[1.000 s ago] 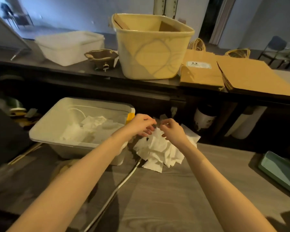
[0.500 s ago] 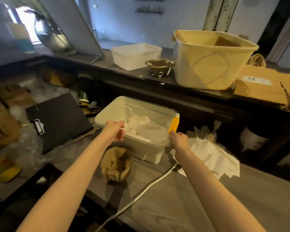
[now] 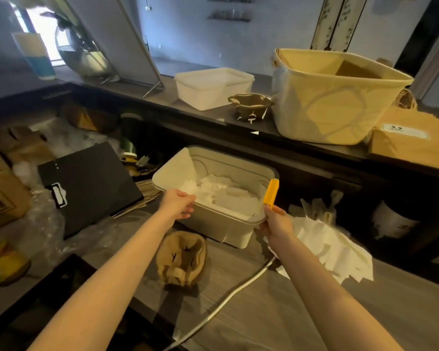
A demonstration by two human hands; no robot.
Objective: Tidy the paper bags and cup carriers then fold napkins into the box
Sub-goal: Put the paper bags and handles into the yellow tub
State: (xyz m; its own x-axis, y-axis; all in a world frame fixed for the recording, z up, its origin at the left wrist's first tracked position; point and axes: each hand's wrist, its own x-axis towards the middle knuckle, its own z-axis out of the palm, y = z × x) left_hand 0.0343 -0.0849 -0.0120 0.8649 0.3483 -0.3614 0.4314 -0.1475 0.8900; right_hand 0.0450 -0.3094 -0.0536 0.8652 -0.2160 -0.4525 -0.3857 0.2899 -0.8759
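A white plastic box (image 3: 221, 226) with a yellow latch (image 3: 271, 191) stands on the lower counter, with white napkins (image 3: 223, 193) lying inside it. My left hand (image 3: 178, 205) grips its near left rim. My right hand (image 3: 276, 222) grips the near right corner just below the latch. A loose pile of white napkins (image 3: 332, 252) lies on the counter to the right of the box. A brown cup carrier (image 3: 181, 258) lies in front of the box. On the upper shelf are another cup carrier (image 3: 250, 105) and flat brown paper bags (image 3: 413, 138).
A large cream basket (image 3: 335, 102) and a lidded white container (image 3: 213, 87) stand on the upper shelf. A white cable (image 3: 228, 297) runs across the counter. A black clipboard (image 3: 86, 183) and cardboard boxes (image 3: 3, 196) lie to the left.
Both hands left the napkin pile and moved left to take hold of the white box's near rim. The view has swung to the left.
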